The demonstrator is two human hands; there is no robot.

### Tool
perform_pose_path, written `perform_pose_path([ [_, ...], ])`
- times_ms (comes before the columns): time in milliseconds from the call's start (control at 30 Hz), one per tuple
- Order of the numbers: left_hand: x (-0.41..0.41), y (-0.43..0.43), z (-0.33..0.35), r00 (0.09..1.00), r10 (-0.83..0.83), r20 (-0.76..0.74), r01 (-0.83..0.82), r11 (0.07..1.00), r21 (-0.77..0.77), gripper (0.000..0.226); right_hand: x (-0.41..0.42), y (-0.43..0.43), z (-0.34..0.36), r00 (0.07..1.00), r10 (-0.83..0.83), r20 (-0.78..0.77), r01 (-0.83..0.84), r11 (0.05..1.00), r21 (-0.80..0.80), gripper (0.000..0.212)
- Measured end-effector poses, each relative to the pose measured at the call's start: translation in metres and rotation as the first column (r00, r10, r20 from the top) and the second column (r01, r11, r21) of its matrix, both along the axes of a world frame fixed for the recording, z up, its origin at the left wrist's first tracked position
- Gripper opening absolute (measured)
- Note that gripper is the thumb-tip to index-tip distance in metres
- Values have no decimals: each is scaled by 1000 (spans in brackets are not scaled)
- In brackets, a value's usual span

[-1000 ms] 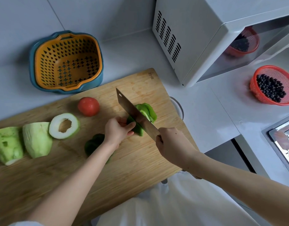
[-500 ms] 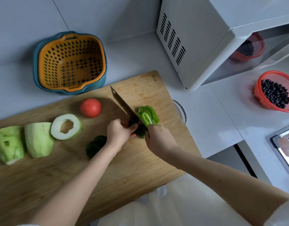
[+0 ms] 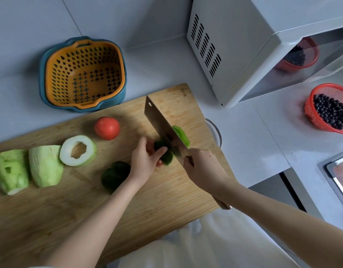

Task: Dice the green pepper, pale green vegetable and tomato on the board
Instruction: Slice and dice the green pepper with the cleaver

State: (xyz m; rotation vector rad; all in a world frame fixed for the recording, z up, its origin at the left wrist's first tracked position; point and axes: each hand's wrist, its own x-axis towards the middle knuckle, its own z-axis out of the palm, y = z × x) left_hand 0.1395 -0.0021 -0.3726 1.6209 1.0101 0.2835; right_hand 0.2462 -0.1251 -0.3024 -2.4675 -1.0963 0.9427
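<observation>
On the wooden board (image 3: 50, 219), my left hand (image 3: 145, 161) presses down a dark green pepper piece (image 3: 165, 154). My right hand (image 3: 201, 167) grips the handle of a cleaver (image 3: 161, 126), whose blade stands on that piece. Cut pepper strips (image 3: 181, 136) lie just right of the blade. Another dark pepper piece (image 3: 114, 176) rests under my left wrist. A red tomato (image 3: 107, 128) sits behind it. The pale green vegetable lies at the left as a hollow ring (image 3: 77, 150) and two chunks (image 3: 45, 165), (image 3: 10, 171).
An orange colander in a blue basin (image 3: 81, 74) stands behind the board. A white microwave (image 3: 244, 45) is at the back right. A red basket of dark berries (image 3: 331, 111) sits on the counter at the right. A glass rim (image 3: 215, 130) peeks out at the board's right edge.
The cleaver has tilted up so its flat side shows, with the blade still at the pepper piece. My left hand keeps its hold on the pepper.
</observation>
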Motion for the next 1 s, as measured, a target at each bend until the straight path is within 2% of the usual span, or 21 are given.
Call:
perform_pose_path([
  [333,3,-2,-7,999,-27,-23,28,998,52,23,0,-7,10,997,7,-76,-12,998,-64,27],
  [467,2,1,-8,998,-49,-45,50,998,24,19,3,-8,13,994,-10,-112,2,998,-70,24],
  [700,0,2,-8,995,-58,-86,61,998,33,18,-4,-14,14,998,62,-20,-63,994,-91,36],
  [1000,5,-3,-4,996,-57,-72,60,997,41,18,-11,4,8,998,66,16,-63,988,-139,32],
])
